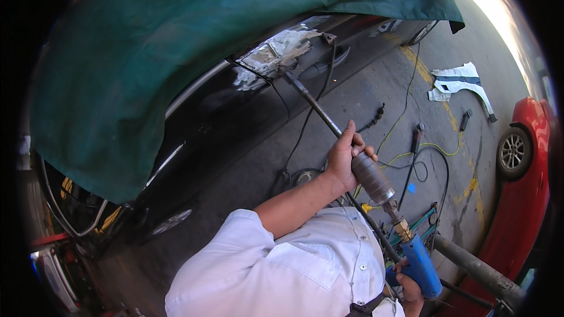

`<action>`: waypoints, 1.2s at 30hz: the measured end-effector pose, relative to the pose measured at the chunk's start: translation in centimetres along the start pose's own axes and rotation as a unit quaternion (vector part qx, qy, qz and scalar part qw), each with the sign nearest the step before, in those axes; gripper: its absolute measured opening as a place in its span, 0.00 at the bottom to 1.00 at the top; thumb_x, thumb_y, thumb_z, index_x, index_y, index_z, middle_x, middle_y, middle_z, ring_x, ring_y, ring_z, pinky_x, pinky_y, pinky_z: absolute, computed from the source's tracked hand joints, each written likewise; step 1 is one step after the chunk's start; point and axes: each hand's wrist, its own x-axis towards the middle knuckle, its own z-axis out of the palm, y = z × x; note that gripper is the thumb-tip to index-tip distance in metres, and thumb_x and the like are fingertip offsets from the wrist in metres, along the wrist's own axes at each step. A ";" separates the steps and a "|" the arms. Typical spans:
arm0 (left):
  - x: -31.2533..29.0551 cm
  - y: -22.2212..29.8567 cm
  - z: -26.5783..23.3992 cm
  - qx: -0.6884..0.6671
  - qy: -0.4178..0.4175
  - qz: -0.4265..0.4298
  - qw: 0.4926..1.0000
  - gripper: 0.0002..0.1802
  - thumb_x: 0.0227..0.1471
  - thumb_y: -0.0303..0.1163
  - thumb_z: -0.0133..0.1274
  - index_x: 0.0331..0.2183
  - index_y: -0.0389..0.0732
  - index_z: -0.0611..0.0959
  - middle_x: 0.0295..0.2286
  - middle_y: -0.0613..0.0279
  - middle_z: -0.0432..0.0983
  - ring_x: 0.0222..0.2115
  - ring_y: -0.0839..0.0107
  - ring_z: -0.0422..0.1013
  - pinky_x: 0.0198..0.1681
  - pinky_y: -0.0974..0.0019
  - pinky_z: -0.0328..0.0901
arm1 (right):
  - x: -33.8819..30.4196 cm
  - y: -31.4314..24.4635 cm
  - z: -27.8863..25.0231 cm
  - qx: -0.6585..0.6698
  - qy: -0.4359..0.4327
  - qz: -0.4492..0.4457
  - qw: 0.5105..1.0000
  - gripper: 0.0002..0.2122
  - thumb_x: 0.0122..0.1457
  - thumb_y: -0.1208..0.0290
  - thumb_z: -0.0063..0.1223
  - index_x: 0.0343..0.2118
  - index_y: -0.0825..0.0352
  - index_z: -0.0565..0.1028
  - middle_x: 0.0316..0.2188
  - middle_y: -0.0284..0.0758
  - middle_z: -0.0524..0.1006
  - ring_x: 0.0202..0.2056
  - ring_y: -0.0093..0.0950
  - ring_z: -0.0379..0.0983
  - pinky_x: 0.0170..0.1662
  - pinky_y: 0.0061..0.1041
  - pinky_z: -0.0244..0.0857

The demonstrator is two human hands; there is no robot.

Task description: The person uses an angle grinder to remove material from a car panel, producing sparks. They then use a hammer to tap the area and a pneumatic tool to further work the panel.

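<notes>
A slide-hammer dent puller reaches from the dark car's side [229, 120] toward my body. Its steel rod [314, 104] ends at the edge of a patch of bare, scraped metal [276, 50]; whether the tip is fixed there I cannot tell. My left hand [346, 149] is closed round the upper end of the ribbed cylindrical weight [373, 177], thumb along the rod. At the rear end, my right hand [409, 286] grips the blue pistol-shaped handle [422, 265], its fingers partly hidden. A clamp [329, 38] with a dark cable sits at the bare patch's far edge.
A green cover [147, 64] drapes over the car. Cables and hand tools [417, 135] lie on the floor to the right, near a white fender-like panel [464, 85]. A red car [526, 199] stands at far right. Beside my right hand runs a thick grey pipe [482, 270].
</notes>
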 end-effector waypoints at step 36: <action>-0.1 -1.2 2.0 0.040 0.065 -0.004 0.997 0.24 0.63 0.56 0.55 0.26 0.50 0.71 0.16 0.74 0.60 0.26 0.69 0.71 0.36 0.58 0.72 | 1.6 1.3 -0.7 0.097 -0.012 -0.021 0.995 0.24 0.39 0.70 0.60 0.43 0.68 0.73 0.28 0.37 0.74 0.34 0.34 0.73 0.46 0.38 0.69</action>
